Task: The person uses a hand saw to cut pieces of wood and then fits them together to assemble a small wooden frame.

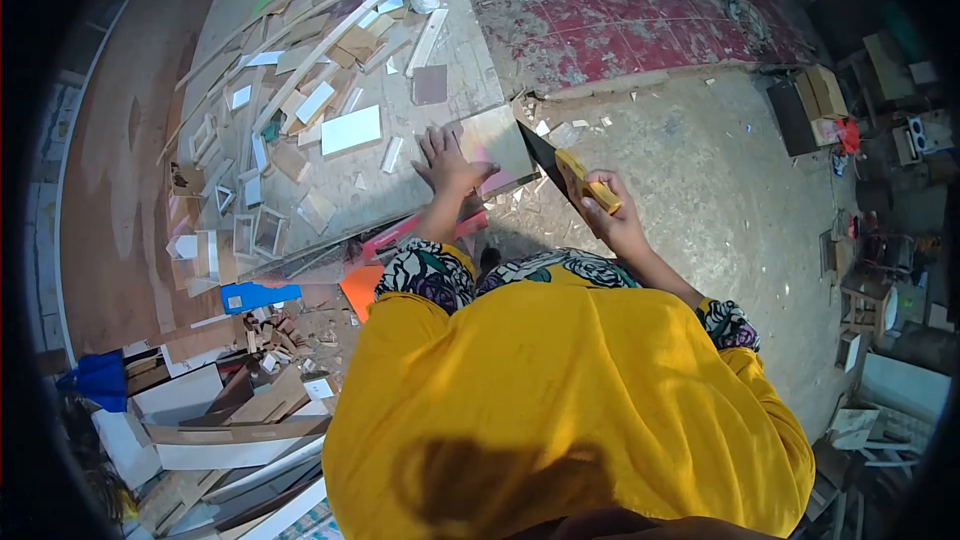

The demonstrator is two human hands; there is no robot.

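Observation:
My right hand [612,212] is closed round the yellow handle of a hand saw [570,175]. The dark saw blade points up and to the left, against the right edge of a pale board [503,138]. That board lies at the table's near right corner and reaches past its edge. My left hand [446,162] lies with its fingers spread at the board's left side, on the board and the table top beside it. A brown square piece [430,85] and a white block [351,130] lie beyond my left hand.
Wood offcuts and strips [300,70] cover the left part of the table [390,210]. A long brown board [120,160] stands at the far left. Scrap boards [230,430] are piled at lower left. Cardboard boxes [820,92] sit on the floor at right.

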